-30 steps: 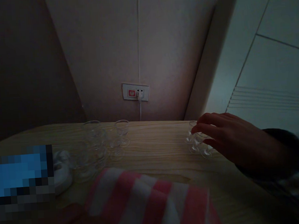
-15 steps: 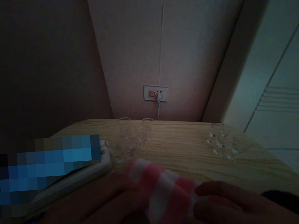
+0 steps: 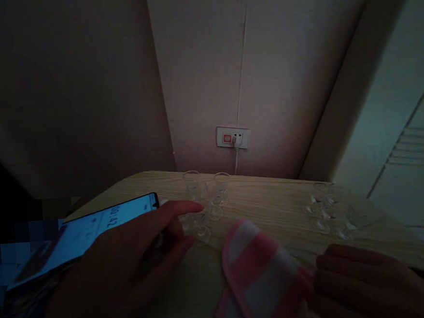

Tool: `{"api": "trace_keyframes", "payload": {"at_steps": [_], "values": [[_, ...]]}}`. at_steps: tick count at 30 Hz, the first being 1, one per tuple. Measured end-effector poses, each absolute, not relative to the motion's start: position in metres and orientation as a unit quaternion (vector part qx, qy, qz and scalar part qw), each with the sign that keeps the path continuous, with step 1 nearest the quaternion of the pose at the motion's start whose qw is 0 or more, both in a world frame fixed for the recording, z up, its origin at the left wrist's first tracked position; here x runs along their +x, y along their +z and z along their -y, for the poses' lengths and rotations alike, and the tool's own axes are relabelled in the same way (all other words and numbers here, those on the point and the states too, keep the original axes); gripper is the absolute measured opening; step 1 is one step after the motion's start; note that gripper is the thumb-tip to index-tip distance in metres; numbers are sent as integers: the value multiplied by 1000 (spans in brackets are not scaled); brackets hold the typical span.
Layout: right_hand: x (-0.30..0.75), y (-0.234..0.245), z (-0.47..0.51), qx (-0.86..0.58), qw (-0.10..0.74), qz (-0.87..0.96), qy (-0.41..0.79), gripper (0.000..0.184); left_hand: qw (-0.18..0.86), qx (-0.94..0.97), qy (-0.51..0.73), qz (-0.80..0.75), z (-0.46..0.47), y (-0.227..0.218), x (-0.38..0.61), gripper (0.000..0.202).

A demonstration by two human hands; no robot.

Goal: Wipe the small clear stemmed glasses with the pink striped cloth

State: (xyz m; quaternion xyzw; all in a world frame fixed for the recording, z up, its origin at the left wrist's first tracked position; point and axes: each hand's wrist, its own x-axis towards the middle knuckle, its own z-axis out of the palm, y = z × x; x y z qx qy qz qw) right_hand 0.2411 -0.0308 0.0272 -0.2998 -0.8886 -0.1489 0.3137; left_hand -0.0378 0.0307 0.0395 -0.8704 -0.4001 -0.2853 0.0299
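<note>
The room is dim. My left hand reaches forward over the wooden table, index finger stretched out toward a cluster of small clear glasses; nothing is in it. My right hand is at the lower right with its fingers curled on a pink-and-white striped cloth that lies on the table's near part. A second cluster of clear glasses stands apart at the right of the table.
A phone with a lit screen lies at the left of the table, beside my left hand. A wall socket with a white cable plugged in is on the wall behind. A white door or cabinet stands at the right.
My right hand left the right glasses and came back to the cloth. My left hand has risen and reaches toward the left glasses. The view has shifted left, and the phone screen shows.
</note>
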Motion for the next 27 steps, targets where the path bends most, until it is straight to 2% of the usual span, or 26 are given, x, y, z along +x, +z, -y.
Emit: {"api": "trace_keyframes", "payload": {"at_steps": [5, 10, 14, 19, 23, 27], "values": [[237, 29, 30, -337, 356, 871, -35, 40, 42, -860, -274, 429, -26, 38, -37, 22], [236, 44, 34, -425, 309, 849, 51, 38, 38, -884, -271, 378, -29, 36, -41, 8], [238, 53, 35, -451, 284, 825, 187, 40, -8, -886, -305, 349, -25, 37, -38, 10], [237, 51, 30, -487, 352, 739, 302, 45, -44, -870, -358, 336, -16, 35, -30, 14], [236, 49, 29, -492, 370, 713, 335, 45, -56, -870, -376, 314, -15, 32, -28, 15], [237, 49, 32, -453, 318, 777, 300, 41, -115, -890, -303, 319, -14, 25, -25, 18]]}}
